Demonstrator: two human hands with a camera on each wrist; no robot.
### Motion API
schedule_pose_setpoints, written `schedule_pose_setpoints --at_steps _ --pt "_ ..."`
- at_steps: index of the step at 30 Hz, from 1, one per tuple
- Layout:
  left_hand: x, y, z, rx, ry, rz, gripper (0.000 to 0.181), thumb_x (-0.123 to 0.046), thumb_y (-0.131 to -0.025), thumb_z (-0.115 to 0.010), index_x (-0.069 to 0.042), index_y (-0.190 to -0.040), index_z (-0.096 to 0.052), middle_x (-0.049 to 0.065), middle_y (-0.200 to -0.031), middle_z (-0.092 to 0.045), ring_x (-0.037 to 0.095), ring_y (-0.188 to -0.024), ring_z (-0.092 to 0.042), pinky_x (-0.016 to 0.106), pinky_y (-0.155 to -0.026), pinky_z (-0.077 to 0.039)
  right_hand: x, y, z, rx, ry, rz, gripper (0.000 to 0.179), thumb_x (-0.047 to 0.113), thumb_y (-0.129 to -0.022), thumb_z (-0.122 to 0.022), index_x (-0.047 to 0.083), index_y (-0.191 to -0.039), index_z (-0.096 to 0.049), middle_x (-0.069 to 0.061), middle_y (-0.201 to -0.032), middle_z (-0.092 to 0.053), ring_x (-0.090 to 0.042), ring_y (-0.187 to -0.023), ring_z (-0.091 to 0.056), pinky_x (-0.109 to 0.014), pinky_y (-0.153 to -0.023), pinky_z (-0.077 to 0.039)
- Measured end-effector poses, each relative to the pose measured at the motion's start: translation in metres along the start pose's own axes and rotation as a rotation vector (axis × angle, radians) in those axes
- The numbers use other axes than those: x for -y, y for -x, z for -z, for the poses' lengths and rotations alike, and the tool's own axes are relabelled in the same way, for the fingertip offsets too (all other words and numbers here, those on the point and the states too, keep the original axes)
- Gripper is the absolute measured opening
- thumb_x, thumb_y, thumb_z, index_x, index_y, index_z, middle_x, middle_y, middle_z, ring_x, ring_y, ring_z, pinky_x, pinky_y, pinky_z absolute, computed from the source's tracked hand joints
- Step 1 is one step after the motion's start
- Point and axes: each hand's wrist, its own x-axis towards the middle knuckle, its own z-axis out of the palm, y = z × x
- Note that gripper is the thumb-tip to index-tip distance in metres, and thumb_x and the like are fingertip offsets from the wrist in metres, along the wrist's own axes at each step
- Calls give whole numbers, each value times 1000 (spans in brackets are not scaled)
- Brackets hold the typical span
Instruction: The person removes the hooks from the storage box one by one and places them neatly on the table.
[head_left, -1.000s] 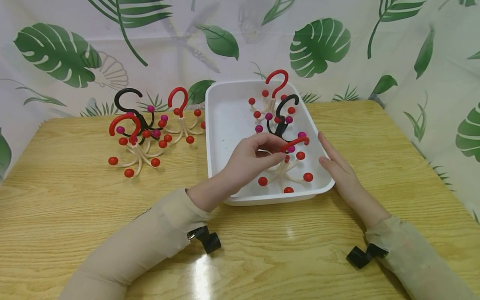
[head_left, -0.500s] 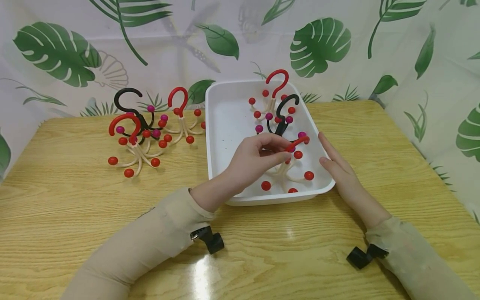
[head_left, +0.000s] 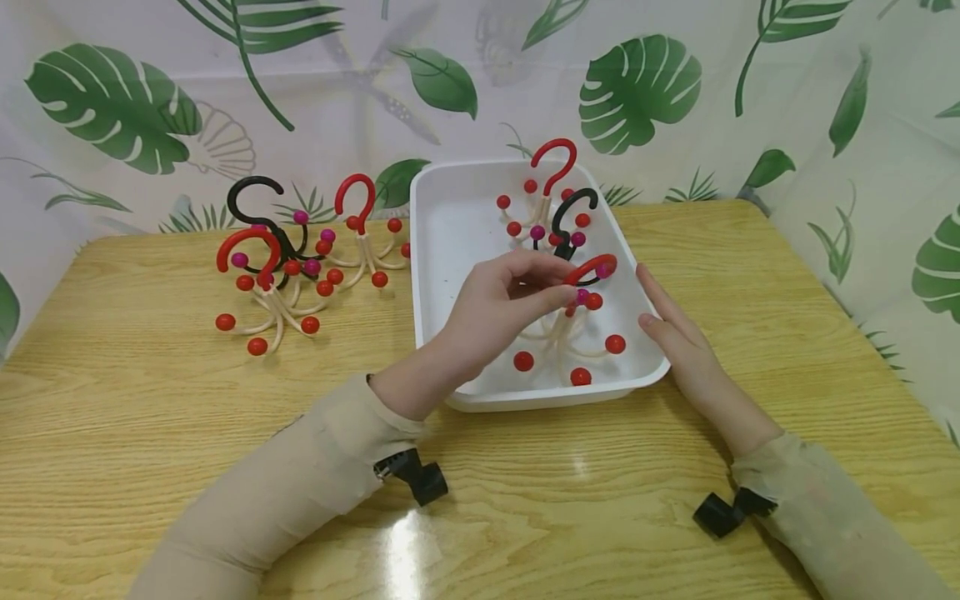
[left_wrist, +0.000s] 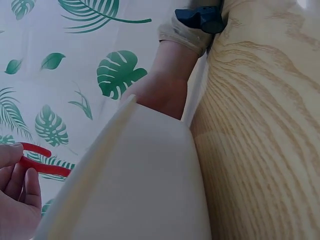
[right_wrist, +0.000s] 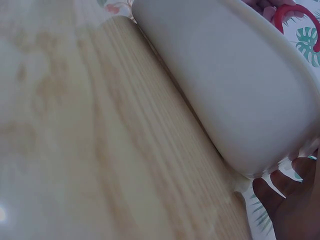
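Observation:
My left hand (head_left: 498, 312) pinches the red hook of a beige multi-arm hanger (head_left: 581, 377) at the near end of a white plastic tray (head_left: 528, 401). Red balls tip its curved arms, and the hook leans to the right. Along the tray's right side lies my right hand (head_left: 686, 354), fingers extended against the outside and thumb at the rim. Behind the held hanger, inside the tray, are a black hanger (head_left: 579, 200) with magenta balls and another red-hooked one (head_left: 558, 148). The left wrist view shows the left fingers (left_wrist: 11, 155) around the red hook.
Left of the tray, a black hanger (head_left: 243, 200) and two red-hooked beige ones, one in front (head_left: 276, 312) and one farther right (head_left: 363, 242), stand close together on the wooden table (head_left: 150, 417). A leaf-print cloth (head_left: 510, 75) hangs behind.
The left hand shifts slightly right, then back left and a little up, and the held hanger turns and lifts a bit with it. The right hand and the tray stay in place.

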Motion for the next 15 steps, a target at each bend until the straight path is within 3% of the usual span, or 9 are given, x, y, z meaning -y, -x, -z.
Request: schedule_pose_setpoints --at_steps 9,15 --pt "-8 2 7 -34 53 -71 21 -13 -84 -65 -6 -103 -64 4 -96 -64 17 -86 -59 27 -81 -50 -1 0 0 1 31 -16 53 29 -97 -34 26 -146 -13 9 -152 -7 -13 -139 -1 -54 -109 -2" --pt "-14 3 13 -63 89 -138 21 -10 -83 -65 -3 -103 -64 5 -96 -63 19 -83 -57 27 -76 -51 -1 1 0 2 38 -19 53 29 -97 -34 26 -146 -13 9 -152 -6 -12 -139 -1 -52 -109 0"
